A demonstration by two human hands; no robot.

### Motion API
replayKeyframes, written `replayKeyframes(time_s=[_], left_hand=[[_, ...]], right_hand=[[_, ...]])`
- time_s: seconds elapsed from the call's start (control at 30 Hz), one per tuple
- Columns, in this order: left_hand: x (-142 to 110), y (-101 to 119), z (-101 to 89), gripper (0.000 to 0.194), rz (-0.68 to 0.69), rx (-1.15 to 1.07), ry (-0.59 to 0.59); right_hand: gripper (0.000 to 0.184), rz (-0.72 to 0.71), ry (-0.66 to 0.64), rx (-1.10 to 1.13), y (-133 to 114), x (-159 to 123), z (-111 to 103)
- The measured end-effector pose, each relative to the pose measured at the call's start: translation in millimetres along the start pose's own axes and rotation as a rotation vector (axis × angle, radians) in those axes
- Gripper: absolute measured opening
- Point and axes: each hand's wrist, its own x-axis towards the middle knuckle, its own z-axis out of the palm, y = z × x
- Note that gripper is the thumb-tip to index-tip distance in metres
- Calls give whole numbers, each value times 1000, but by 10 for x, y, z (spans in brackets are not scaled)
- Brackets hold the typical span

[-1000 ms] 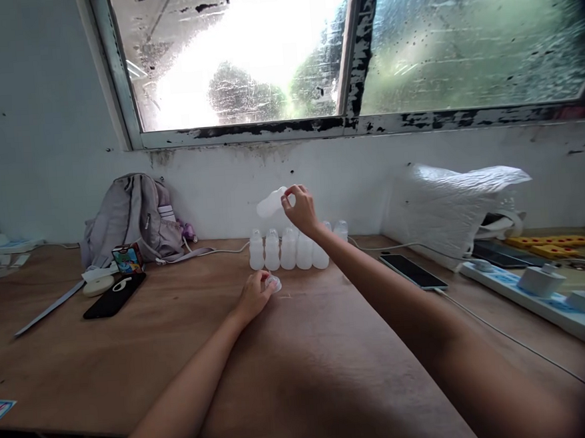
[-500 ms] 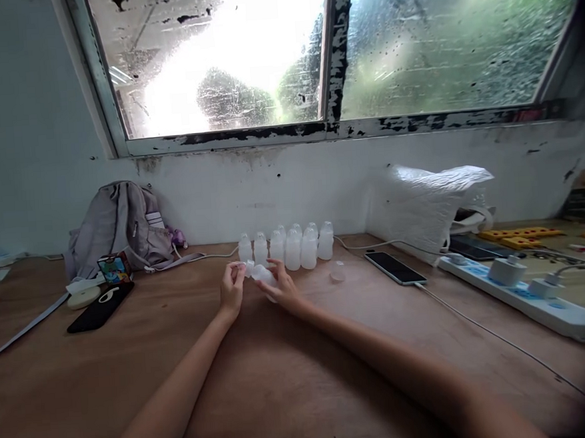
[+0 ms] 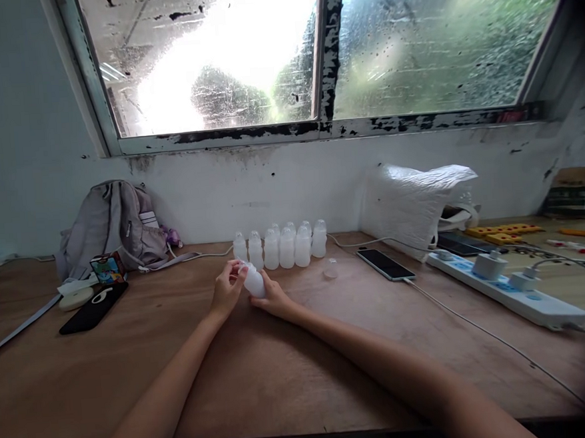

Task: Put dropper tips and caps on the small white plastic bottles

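Observation:
A translucent white baby bottle is tilted to the left in front of me, a little above the table. My right hand is closed round its lower body. The fingers of my left hand pinch the top piece at the bottle's neck, and they hide most of that piece. Behind my hands stand several similar bottles upright in a close group. A clear dome cap lies on the table to the right of them.
To the right lie a phone on a cable and a white power strip, with a white plastic bag behind. At left are a grey backpack, a small box and a black phone-like object on the wooden table.
The top piece, held apart from the bottle's mouth before, is now against the neck. The bottle has moved left and stands more upright. The view has shifted slightly right.

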Motion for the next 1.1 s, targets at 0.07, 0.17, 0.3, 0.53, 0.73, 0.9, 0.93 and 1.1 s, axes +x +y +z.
replayKeyframes(time_s=[0.07, 0.17, 0.3, 0.53, 0.73, 0.9, 0.93, 1.1], left_hand=[[5, -27, 10, 30, -5, -19, -6], [10, -66, 33, 32, -7, -30, -8], [-6, -45, 67, 34, 13, -10, -23], [-40, 36, 101, 33, 112, 12, -68], [-38, 26, 127, 47, 18, -62, -53], [42, 7, 40, 37, -67, -127, -159], [56, 3, 15, 36, -74, -123, -182], [53, 40, -14, 45, -106, -209, -270]], right_hand=[[48, 5, 1, 24, 8, -5, -8], [49, 16, -6, 87, 31, 4, -28], [52, 53, -14, 254, 73, 48, -55], [23, 221, -154, 507, 74, 66, -84], [26, 165, -125, 479, 75, 46, -75], [21, 157, -134, 514, 79, 55, -71], [19, 163, -139, 522, 76, 56, -70], [22, 140, -140, 472, 73, 44, -57]])
